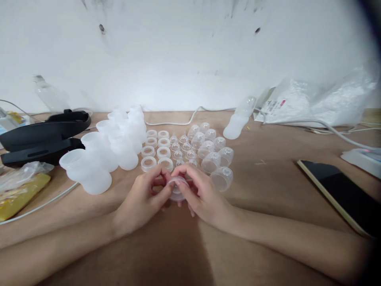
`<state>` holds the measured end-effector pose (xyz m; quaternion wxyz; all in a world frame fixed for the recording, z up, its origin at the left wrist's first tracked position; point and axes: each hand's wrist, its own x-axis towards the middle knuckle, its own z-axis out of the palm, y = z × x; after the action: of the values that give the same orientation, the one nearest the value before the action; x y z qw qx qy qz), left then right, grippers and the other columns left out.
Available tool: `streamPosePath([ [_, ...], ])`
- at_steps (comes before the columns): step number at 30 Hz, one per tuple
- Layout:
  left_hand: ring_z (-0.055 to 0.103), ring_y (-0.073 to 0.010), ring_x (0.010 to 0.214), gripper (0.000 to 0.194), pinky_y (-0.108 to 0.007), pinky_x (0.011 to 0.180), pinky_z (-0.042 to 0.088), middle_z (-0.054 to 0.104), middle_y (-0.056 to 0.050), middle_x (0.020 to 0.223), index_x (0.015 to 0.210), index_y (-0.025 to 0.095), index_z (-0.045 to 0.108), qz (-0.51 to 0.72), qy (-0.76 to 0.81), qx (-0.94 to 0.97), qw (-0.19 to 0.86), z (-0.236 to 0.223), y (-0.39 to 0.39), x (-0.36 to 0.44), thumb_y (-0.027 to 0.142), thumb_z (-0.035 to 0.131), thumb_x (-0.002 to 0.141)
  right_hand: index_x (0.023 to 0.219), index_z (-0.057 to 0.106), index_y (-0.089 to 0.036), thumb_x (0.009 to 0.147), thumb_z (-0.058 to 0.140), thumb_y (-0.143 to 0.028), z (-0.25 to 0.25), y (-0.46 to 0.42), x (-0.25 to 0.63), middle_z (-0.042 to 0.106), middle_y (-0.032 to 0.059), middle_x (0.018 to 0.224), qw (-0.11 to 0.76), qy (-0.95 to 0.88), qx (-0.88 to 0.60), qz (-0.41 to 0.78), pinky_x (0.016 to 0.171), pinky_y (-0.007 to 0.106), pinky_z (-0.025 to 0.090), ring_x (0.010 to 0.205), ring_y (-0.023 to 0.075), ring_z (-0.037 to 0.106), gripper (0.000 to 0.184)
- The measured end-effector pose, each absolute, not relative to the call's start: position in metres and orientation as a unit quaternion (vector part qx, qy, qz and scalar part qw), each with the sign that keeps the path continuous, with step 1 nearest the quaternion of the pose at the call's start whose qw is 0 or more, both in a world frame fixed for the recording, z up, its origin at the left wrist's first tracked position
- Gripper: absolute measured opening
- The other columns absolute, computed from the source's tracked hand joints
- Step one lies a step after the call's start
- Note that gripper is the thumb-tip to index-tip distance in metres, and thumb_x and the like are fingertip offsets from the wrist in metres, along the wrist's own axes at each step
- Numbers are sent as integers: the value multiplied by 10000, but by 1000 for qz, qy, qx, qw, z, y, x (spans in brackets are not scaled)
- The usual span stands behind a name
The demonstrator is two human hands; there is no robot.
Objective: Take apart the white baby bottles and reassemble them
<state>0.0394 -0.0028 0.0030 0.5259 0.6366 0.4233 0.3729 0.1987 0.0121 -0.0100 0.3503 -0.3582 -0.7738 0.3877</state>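
Evenly between left hand (143, 196) and right hand (206, 196) sits the clear ring (177, 195), neither nearer; being round, it shows no long axis. Fingers of both pinch its rim. Beyond, on the desk (268, 198), are eight loose rings (148, 169), apparently eight teats (186, 147), front ones partly hidden, nine caps (211, 162) and one capped bottle (236, 124); the white bottles (95, 180) overlap too much to count.

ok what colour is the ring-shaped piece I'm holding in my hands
The ring-shaped piece is translucent, whitish; the head view shows it.
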Motion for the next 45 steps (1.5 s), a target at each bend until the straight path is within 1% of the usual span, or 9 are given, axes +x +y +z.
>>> streamPosePath([
  [3, 543, -82, 616, 168, -183, 520, 460, 576, 19, 727, 825, 175, 431, 363, 412, 635, 543, 2, 1, 32, 279, 559, 797, 1007, 388, -219, 838, 460, -252, -8, 13, 204, 446, 16, 896, 345, -761, -340, 431, 397, 175, 430, 616, 82, 549, 187],
  [6, 548, -85, 609, 204, -187, 521, 461, 566, 22, 741, 809, 171, 452, 339, 440, 673, 489, 0, 3, 27, 283, 611, 747, 906, 385, -205, 813, 484, -216, -7, 13, 206, 437, 4, 879, 353, -766, -334, 422, 421, 191, 441, 549, 53, 514, 137],
  [11, 543, -86, 563, 81, -212, 530, 467, 586, 22, 732, 747, 174, 462, 303, 473, 748, 353, 1, 2, 25, 173, 542, 738, 819, 419, -200, 781, 491, -151, -10, 14, 205, 467, -10, 807, 366, -793, -343, 347, 477, 186, 448, 629, 75, 512, 95],
  [21, 525, -72, 573, 164, -156, 510, 419, 542, 56, 651, 655, 189, 399, 287, 463, 794, 271, 9, -4, 25, 96, 533, 676, 827, 404, -217, 792, 467, -127, -12, 12, 204, 482, -26, 788, 367, -813, -344, 293, 520, 175, 472, 621, 60, 530, 116],
  [24, 535, -80, 567, 157, -165, 505, 422, 550, 52, 635, 651, 187, 407, 299, 473, 780, 282, 8, -2, 27, 123, 546, 686, 815, 397, -219, 789, 471, -131, -12, 12, 203, 497, -30, 774, 364, -804, -355, 311, 536, 194, 486, 619, 68, 550, 119],
  [29, 603, -119, 604, 160, -191, 500, 457, 596, 27, 671, 707, 190, 410, 318, 484, 712, 398, 0, 5, 27, 238, 561, 724, 886, 399, -225, 773, 505, -155, -12, 14, 203, 519, -26, 783, 361, -766, -371, 380, 524, 203, 494, 646, 90, 589, 170],
  [34, 488, -67, 488, 118, -175, 471, 395, 523, 67, 597, 695, 194, 421, 273, 482, 785, 277, 0, 3, 25, 133, 522, 689, 829, 428, -219, 747, 492, -122, -13, 14, 203, 520, -14, 800, 360, -798, -363, 320, 491, 185, 469, 663, 92, 573, 142],
  [38, 427, -60, 465, 152, -170, 455, 341, 462, 77, 547, 646, 193, 382, 272, 465, 819, 199, 6, -1, 27, 106, 501, 686, 855, 435, -223, 768, 484, -141, -12, 11, 202, 531, -10, 802, 379, -793, -364, 308, 489, 189, 473, 651, 92, 575, 129],
  [45, 499, -86, 565, 123, -173, 499, 382, 527, 49, 638, 690, 198, 391, 279, 473, 793, 262, 8, -3, 29, 133, 486, 734, 896, 457, -222, 805, 473, -145, -12, 10, 203, 546, -12, 777, 384, -803, -359, 280, 540, 208, 484, 643, 92, 563, 121],
])
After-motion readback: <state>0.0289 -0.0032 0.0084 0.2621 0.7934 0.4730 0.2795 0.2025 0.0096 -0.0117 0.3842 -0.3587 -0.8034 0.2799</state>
